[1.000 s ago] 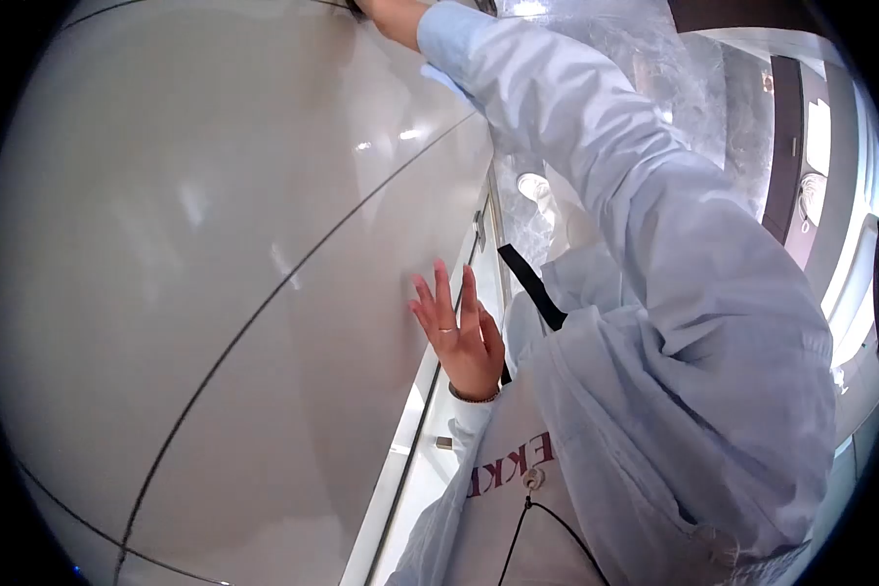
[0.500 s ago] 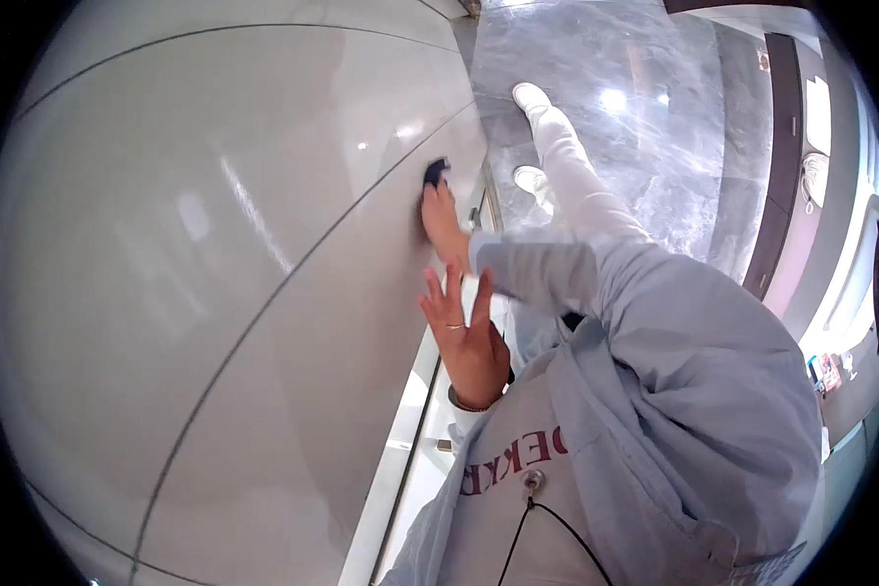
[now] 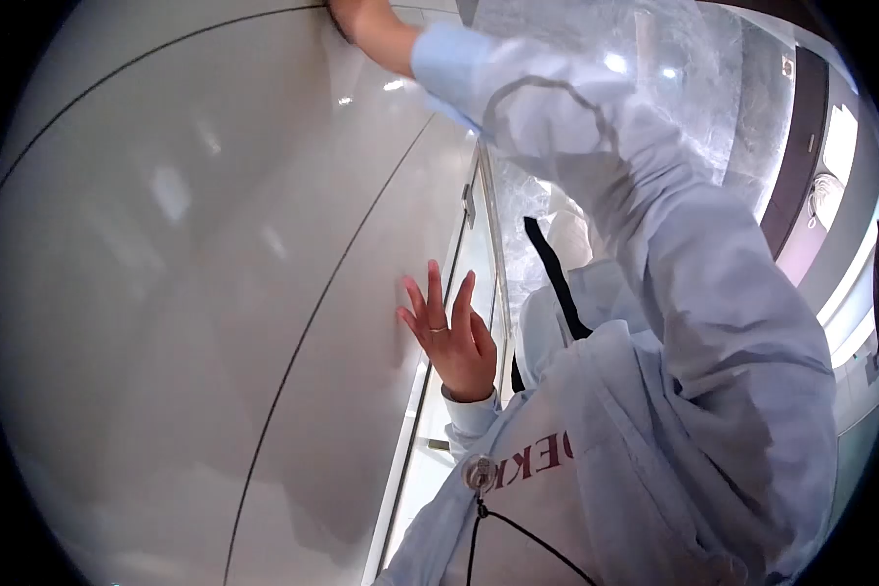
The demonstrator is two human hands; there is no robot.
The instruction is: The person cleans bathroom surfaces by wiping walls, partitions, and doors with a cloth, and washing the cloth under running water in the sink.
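Note:
My left hand is open, fingers spread, with a ring on one finger. It is nearest to a large glossy pale panel with thin dark seams; whether the fingertips touch it cannot be told. Stretched far out to the top edge of the view is my right hand, over the far part of the same panel. Its fingers are cut off by the frame, so what they hold is hidden.
Along the panel runs a light metal-edged frame. Beyond it lies grey marble-look flooring. A dark-edged cabinet or shelf with a pale coiled item stands at the right. A black strap hangs by my clothes.
My right hand, which held a small dark pad or cloth against the panel, has moved up and away to the top edge. My left hand has shifted slightly, still spread.

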